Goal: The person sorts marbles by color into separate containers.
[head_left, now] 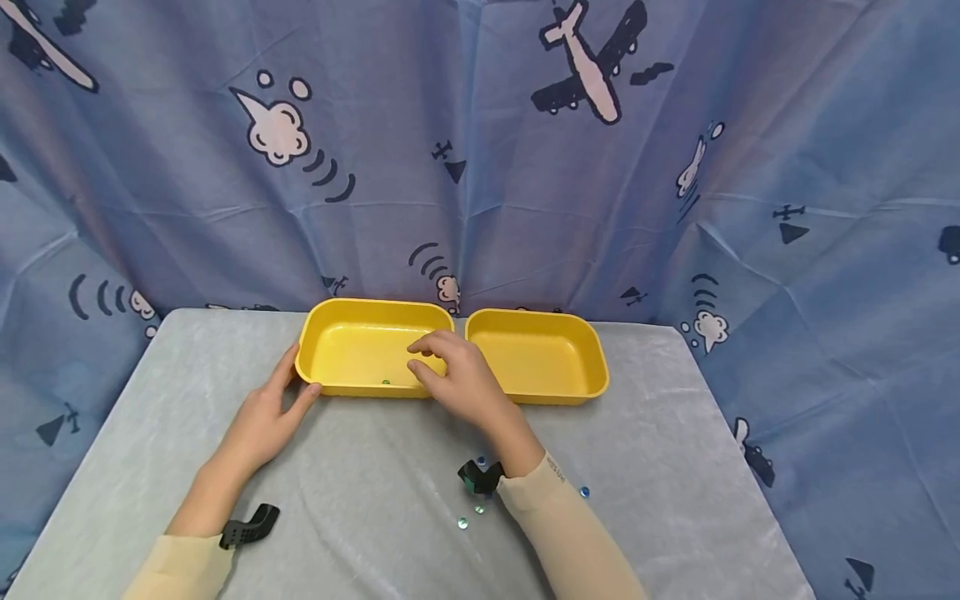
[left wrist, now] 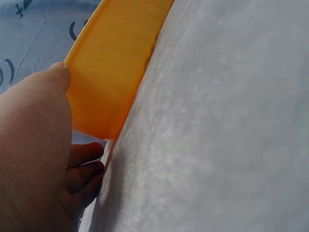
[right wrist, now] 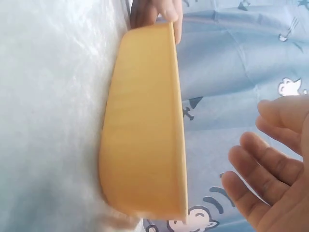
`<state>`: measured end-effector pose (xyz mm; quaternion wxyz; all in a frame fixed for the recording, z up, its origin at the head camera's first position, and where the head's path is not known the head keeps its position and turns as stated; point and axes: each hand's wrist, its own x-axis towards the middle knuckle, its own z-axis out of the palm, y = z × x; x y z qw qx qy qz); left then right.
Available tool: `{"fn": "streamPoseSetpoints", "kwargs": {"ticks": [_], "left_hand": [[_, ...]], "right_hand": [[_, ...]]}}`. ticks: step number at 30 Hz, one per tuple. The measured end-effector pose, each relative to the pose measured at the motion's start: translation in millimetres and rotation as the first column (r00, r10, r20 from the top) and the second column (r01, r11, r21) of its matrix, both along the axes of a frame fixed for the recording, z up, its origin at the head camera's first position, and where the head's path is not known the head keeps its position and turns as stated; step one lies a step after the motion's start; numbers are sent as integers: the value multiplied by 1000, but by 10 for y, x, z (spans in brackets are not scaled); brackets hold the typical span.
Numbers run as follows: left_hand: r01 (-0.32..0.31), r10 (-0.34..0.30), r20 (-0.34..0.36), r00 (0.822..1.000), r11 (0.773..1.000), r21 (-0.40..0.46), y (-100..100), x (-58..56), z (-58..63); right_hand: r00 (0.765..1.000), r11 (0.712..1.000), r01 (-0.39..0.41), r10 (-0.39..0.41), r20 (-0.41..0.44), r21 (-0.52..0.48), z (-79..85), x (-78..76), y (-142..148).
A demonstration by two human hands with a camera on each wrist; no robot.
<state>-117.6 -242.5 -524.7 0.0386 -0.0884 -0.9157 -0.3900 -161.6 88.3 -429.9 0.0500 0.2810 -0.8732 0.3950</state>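
Two yellow plastic trays stand side by side near the table's back edge. My left hand (head_left: pixel 262 421) grips the left end of the left tray (head_left: pixel 375 390), thumb at the front rim and fingers round the side. In the left wrist view the thumb (left wrist: pixel 59 75) presses at the rim. Over the right part of that tray hovers my right hand (head_left: pixel 461 379), its fingers loosely bent and apart, with nothing between them. A small green glassy piece (head_left: pixel 386 382) lies in the left tray near its front wall. The right tray (head_left: pixel 536 358) is beside the right hand.
Several small shiny round pieces lie on the grey-covered table (head_left: pixel 360 500), among them a blue one (head_left: pixel 585 492) and a pale green one (head_left: pixel 462 522). A blue patterned curtain (head_left: pixel 390 150) hangs behind the table. Dark straps circle both wrists.
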Motion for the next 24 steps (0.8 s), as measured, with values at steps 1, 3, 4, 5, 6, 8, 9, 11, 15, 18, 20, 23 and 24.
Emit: {"fn": "streamPoseSetpoints", "kwargs": {"ticks": [1,3,4,5,6,8,9,11,15,18,20,23,24], "left_hand": [[1,-1,0,1000,1000,0,3,-3,-1],[1,-1,0,1000,1000,1,8,-4,0],[1,-1,1,1000,1000,0,9,-3,0],[1,-1,4,1000,1000,0,10,-3,1],[0,0,6,1000,1000,-1,10,-2,2],[1,-1,10,1000,1000,-2,12,-3,6],[1,-1,12,1000,1000,-2,13,-7,8],[1,-1,16,1000,1000,-1,12,-4,6],[1,-1,9,1000,1000,4,16,-8,-9],[3,-3,4,1000,1000,4,15,-5,-22],[5,-5,2,1000,1000,1,17,-10,-12],[5,-5,11,1000,1000,-1,19,-10,4],[4,-4,11,1000,1000,-1,20,-11,9]], "right_hand": [[1000,1000,-6,6,-1,-4,2,37,26],[1000,1000,-23,23,1,-15,2,112,75],[1000,999,-30,30,2,-16,0,148,99],[999,999,-37,37,2,-17,-2,185,123],[999,999,-43,43,1,-17,0,223,145],[999,999,-51,51,-2,-16,3,294,191],[999,998,-53,53,-2,-15,6,330,214],[998,998,-56,56,8,-14,11,406,254],[998,998,-54,54,26,-15,3,557,344],[998,999,-52,52,25,-2,-30,665,417],[998,998,-57,57,21,7,-62,724,468],[997,997,-69,69,29,15,-103,810,540],[997,997,-77,76,33,13,-117,836,561]]}}
